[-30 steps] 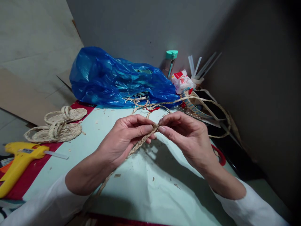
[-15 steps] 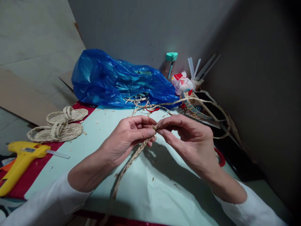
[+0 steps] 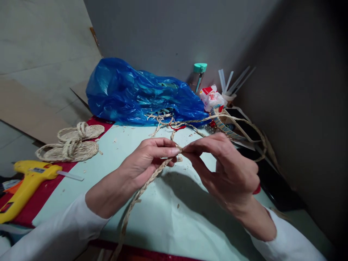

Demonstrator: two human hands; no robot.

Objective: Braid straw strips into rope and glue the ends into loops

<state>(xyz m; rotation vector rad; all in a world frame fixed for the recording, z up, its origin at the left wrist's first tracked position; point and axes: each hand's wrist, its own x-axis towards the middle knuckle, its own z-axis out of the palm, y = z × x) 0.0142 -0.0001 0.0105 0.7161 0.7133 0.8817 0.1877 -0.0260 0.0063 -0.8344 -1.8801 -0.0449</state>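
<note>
A tan braided straw cord [image 3: 146, 183] slants from the table's front edge up to my fingers. My left hand [image 3: 152, 154] pinches it between thumb and fingers at the middle of the view. Right beside, my right hand [image 3: 217, 163] has thumb and forefinger pressed together on a small end of straw at the same spot; its exact shape is hidden by the fingertips. Beyond my hands more braid runs toward a red tie [image 3: 177, 127], and a long loop [image 3: 252, 125] of cord curves off to the right.
A blue plastic bag [image 3: 130, 94] with straw scraps lies at the back. Left are woven straw sandals [image 3: 78, 148] and a yellow glue gun [image 3: 38, 172]. Back right stand a bottle [image 3: 199, 74], glue sticks [image 3: 230, 83] in a cup and a patterned basket [image 3: 225, 125].
My right hand has turned slightly and its thumb and forefinger are stretched out straighter at the cord. My left hand keeps its pinch. The view has shifted a little.
</note>
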